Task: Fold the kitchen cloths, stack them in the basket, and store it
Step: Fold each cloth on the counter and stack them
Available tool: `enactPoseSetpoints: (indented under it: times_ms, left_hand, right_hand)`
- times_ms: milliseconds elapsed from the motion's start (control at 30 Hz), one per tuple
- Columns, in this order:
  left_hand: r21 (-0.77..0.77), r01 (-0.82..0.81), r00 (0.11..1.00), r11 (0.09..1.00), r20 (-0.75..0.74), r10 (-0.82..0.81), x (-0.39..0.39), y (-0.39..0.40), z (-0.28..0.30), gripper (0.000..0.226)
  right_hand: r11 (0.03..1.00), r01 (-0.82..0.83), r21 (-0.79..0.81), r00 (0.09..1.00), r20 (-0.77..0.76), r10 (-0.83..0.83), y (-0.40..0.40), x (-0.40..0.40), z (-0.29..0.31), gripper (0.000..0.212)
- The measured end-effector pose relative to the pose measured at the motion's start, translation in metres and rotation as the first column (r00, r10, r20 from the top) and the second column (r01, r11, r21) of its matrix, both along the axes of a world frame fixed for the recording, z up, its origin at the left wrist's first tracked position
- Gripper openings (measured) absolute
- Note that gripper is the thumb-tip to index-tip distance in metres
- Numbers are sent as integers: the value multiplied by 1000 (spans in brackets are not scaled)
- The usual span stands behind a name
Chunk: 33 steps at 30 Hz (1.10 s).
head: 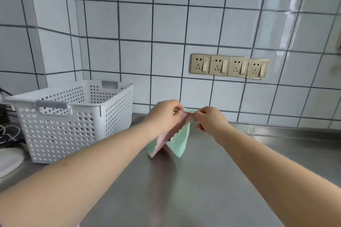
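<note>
Basket (73, 123) inside mostly hidden by its wall, contents can't tell. Cloth (180, 141) top edge covered by fingers (178, 109). White object (9, 160) and cables (8, 134) cut off at left edge, unclear.

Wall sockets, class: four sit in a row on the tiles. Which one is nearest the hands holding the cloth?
The leftmost socket. It sits almost directly above the hands and the cloth; the other three run off to the right.

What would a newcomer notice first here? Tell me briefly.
Both hands, left hand and right hand, pinch a green-and-pink cloth above the steel counter. A white perforated basket stands to the left, and four brass sockets line the tiled wall.
</note>
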<state>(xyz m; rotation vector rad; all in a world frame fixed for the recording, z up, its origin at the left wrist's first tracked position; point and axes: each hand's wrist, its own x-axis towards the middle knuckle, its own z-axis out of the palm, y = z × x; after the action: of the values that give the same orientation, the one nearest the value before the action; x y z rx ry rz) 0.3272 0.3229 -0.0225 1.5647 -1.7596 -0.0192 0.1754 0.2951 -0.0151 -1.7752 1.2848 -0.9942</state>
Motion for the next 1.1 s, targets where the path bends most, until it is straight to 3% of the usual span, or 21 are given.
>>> enactPoseSetpoints:
  times_ms: [167, 267, 400, 567, 667, 800, 867, 933, 1100]
  left_hand:
    - [-64, 87, 994, 994, -59, -91, -11, 34, 38, 6]
    - [-99, 123, 988, 987, -78, -131, -18, 53, 54, 1]
    - [-147, 92, 992, 985, -73, -103, -17, 73, 69, 14]
    - [-151, 88, 996, 985, 2, -89, -20, 96, 88, 13]
    - [-175, 93, 995, 980, 38, -88, -20, 104, 96, 15]
    - [-211, 117, 993, 971, 30, -113, -12, 114, 105, 18]
    - [-170, 181, 983, 969, 75, -170, -4, 124, 110, 19]
    - [-100, 213, 969, 972, 151, -197, 6, 132, 115, 21]
    - [81, 157, 947, 984, 270, -173, 29, 138, 124, 29]
  right_hand:
    - [989, -94, 115, 979, 191, 71, 29, -9, 36, 29]
    - [988, -126, 95, 974, 203, 105, 42, -12, 49, 22]
    - [967, -248, 50, 940, 252, 228, 67, -18, 66, 13]
    - [933, -345, 97, 938, 11, 346, 95, -26, 89, 27]
    - [931, -346, 119, 932, -69, 355, 105, -23, 98, 25]
    - [978, -206, 20, 947, -249, 205, 107, -24, 101, 12]
    - [976, -108, -189, 895, -447, 13, 105, -27, 102, 18]
    - [904, -86, -419, 795, -575, -191, 102, -31, 105, 21]
    - [757, -78, -648, 781, -512, -358, 96, -40, 104, 16]
